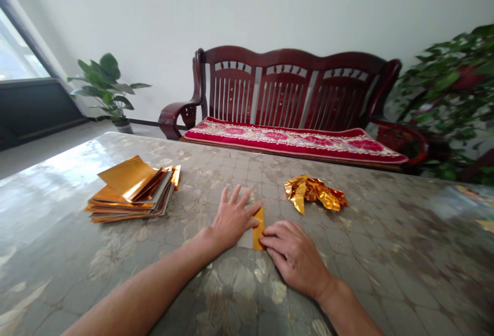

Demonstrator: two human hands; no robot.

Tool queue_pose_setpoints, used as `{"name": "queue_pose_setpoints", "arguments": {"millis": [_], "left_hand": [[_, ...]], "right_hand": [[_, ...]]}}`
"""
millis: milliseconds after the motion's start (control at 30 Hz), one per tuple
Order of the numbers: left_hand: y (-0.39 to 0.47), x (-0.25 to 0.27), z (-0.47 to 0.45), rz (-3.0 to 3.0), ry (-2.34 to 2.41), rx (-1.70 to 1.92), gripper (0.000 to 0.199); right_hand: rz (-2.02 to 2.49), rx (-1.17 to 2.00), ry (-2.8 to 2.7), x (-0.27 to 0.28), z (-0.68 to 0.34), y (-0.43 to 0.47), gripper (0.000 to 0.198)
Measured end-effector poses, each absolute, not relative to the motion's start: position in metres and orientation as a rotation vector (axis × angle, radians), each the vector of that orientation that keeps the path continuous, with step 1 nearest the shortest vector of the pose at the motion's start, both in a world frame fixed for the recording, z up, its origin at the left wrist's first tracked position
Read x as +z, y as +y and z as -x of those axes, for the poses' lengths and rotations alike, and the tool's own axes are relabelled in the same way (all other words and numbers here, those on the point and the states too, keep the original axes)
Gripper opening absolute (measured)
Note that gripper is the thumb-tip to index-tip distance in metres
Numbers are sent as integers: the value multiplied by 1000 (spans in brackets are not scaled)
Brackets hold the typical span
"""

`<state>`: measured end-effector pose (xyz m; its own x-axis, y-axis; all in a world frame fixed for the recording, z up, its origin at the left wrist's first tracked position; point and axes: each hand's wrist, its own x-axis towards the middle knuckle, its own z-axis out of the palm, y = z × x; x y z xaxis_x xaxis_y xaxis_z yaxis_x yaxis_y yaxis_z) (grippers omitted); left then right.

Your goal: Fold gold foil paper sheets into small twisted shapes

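Note:
A small sheet of gold foil paper (258,237) lies on the table in front of me, its right side folded over so that a gold strip shows beside the pale grey back. My left hand (233,216) rests flat over the sheet with its fingers spread, covering much of it. At the strip's right edge is my right hand (291,251), its fingers curled together and gripping the fold low down. The right thumb is partly hidden below the fingers.
A loose stack of gold foil sheets (129,192) sits on the left of the patterned table (154,274). Crumpled gold foil (314,193) lies to the right, and a clear plastic packet (459,202) at the far right. Behind stands a wooden bench (289,89).

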<state>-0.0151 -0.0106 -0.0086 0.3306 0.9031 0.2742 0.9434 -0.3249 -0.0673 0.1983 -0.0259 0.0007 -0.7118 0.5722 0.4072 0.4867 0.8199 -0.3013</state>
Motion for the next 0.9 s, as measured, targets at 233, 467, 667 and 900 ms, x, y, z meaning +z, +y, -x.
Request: {"name": "queue_pose_setpoints", "arguments": {"millis": [233,467,667,900], "left_hand": [[-21,9,24,2535,-1614,-539,22],[-75,12,23,2812,-1624,-396,21],[-82,15,23,2769,-1599,-228,14],[-76,13,28,2796,-1558,-242,16]], "right_hand": [[822,108,-2559,1,-191,-32,19],[889,-29,-2521,-5,-181,-33,16],[861,-119,-2615,-2,-180,-28,12],[585,-186,-2806,17,-183,-12,12]]}}
